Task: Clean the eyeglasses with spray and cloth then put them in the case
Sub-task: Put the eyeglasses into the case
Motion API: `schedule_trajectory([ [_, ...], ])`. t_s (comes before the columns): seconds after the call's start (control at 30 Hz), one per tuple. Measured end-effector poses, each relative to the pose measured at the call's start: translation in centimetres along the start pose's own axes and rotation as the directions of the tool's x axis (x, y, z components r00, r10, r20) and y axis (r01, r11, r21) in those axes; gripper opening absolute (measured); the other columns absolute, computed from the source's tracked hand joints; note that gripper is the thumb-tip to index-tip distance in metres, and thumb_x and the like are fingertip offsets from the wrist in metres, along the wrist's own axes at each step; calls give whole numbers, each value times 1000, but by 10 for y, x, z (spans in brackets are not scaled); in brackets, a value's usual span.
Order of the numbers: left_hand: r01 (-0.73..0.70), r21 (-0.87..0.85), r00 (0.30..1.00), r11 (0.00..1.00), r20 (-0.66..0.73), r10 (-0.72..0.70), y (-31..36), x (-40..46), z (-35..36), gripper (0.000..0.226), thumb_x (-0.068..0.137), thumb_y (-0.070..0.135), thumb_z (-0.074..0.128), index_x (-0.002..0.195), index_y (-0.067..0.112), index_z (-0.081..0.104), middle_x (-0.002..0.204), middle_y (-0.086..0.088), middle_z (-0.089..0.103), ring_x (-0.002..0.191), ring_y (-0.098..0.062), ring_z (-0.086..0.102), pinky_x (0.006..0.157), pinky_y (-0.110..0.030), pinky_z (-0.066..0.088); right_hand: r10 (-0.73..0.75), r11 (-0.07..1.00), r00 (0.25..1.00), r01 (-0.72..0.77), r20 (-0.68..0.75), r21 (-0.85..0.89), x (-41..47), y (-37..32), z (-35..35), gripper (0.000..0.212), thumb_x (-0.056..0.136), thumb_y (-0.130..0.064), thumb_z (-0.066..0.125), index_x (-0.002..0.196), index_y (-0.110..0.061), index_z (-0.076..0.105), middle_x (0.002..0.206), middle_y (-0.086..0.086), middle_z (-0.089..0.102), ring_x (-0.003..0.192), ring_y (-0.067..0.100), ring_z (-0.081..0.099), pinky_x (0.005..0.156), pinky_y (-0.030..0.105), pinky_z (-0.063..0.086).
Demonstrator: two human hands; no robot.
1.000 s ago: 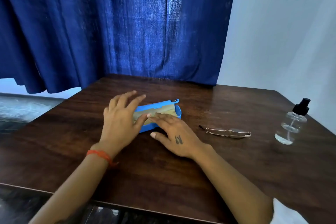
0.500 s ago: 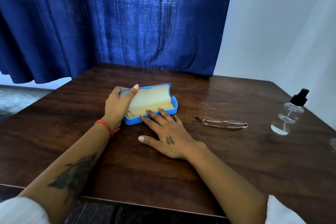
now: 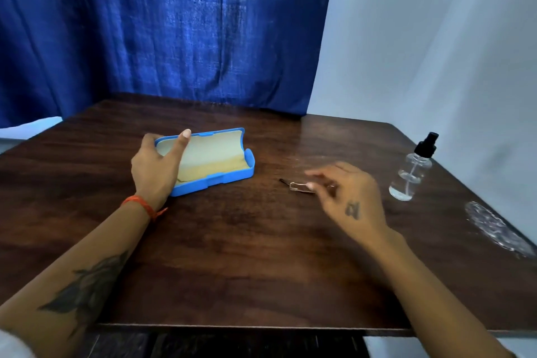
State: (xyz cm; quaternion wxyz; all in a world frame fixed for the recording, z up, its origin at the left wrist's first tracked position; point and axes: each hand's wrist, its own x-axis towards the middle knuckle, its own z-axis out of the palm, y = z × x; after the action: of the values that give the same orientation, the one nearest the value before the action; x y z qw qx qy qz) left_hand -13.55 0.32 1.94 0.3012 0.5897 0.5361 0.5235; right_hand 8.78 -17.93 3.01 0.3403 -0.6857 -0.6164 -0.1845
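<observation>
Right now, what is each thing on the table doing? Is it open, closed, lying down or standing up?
Glasses case: open, lid held up by the left hand.
Cloth: lying inside the case.
Glasses: folded, lying flat on the table, partly hidden by the right hand.
Right hand: over the glasses, blurred; grip unclear.
Spray bottle: standing upright, cap on, a little liquid inside.

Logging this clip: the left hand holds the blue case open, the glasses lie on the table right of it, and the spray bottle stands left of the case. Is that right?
Not quite. The head view shows the spray bottle at the far right of the table, beyond the glasses, not left of the case. The rest holds: the left hand holds the case open.
</observation>
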Motion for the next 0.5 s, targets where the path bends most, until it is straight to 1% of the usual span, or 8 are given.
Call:
schedule_trajectory([
  [0.03,-8,-1,1000,1000,4,8,0,0,1,58,80,58,56,108,8,54,96,-3,53,88,-18,49,76,-30,38,45,996,999,-44,9,-72,-7,11,-9,14,75,-20,76,88,-24,73,81,-4,69,73,18,66,66,26,52],
  [0.1,-14,-1,1000,1000,9,14,0,0,1,58,79,59,56,107,8,54,97,-4,53,89,-19,49,77,-32,39,95,979,993,-80,73,-189,-18,26,-16,12,73,-20,78,84,-23,75,73,-3,66,65,20,65,59,22,44],
  [0.13,-15,-3,1000,1000,11,15,0,0,0,57,78,59,57,106,9,55,97,-4,54,90,-19,50,78,-32,40,98,972,989,-72,108,-225,-22,31,-16,13,72,-20,78,84,-23,75,74,-2,67,65,21,65,58,23,44],
  [0.23,-22,-15,1000,1000,12,23,-1,0,0,55,78,58,58,105,10,56,98,-2,54,91,-18,50,79,-31,40,76,960,983,-27,168,-278,-23,33,-9,16,70,-19,78,86,-22,75,76,1,67,65,25,66,52,30,52],
  [0.3,-26,-11,1000,1000,12,26,0,-1,-1,54,79,56,58,105,10,56,98,-2,53,91,-16,48,78,-30,39,43,941,980,26,195,-338,-18,30,-3,16,70,-19,77,85,-21,74,74,2,65,62,27,65,47,29,49],
  [0.33,-27,-10,1000,1000,13,27,0,-1,-1,53,79,56,58,105,10,56,97,-2,53,90,-16,48,78,-30,39,30,927,976,53,214,-371,-15,28,-2,15,73,-20,75,87,-21,74,76,3,64,64,28,65,48,27,46],
  [0.4,-23,-18,1000,1000,11,23,0,0,-2,53,79,56,59,104,10,56,97,-2,54,89,-17,49,78,-30,39,11,908,967,97,254,-408,-8,24,0,16,83,-24,63,97,-22,71,87,4,63,75,28,65,54,26,39],
  [0.5,-8,-26,1000,1000,16,9,-3,3,-1,53,78,57,59,102,10,57,97,-3,55,90,-18,50,78,-31,41,39,886,944,119,327,-448,0,22,1,26,94,-31,44,109,-24,65,106,2,58,93,24,60,63,27,40],
])
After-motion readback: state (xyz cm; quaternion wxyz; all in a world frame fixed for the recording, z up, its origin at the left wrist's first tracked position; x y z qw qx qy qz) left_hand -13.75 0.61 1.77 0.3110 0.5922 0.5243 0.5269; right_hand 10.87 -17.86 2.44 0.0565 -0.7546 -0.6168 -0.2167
